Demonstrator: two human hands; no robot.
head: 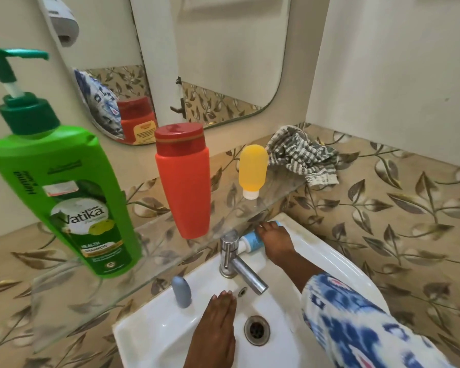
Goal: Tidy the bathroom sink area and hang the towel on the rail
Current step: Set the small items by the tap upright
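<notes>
A crumpled grey-and-white striped towel (302, 154) lies at the far right end of the glass shelf (96, 285). On the shelf stand a green pump shampoo bottle (64, 197), an orange bottle with a red cap (183, 179) and a small yellow bottle (252, 170) on its cap. My right hand (275, 241) is closed over a light blue tube (251, 241) lying on the sink's back ledge behind the tap. My left hand (218, 322) rests flat in the white sink (337, 264), fingers together, holding nothing. A small grey-blue bottle (181, 292) stands on the sink's left ledge.
A chrome tap (237, 257) stands at the back of the basin, its spout pointing toward the drain (256, 330). A mirror (210, 57) hangs on the wall above the shelf. Leaf-patterned tiles surround the sink. No towel rail is in view.
</notes>
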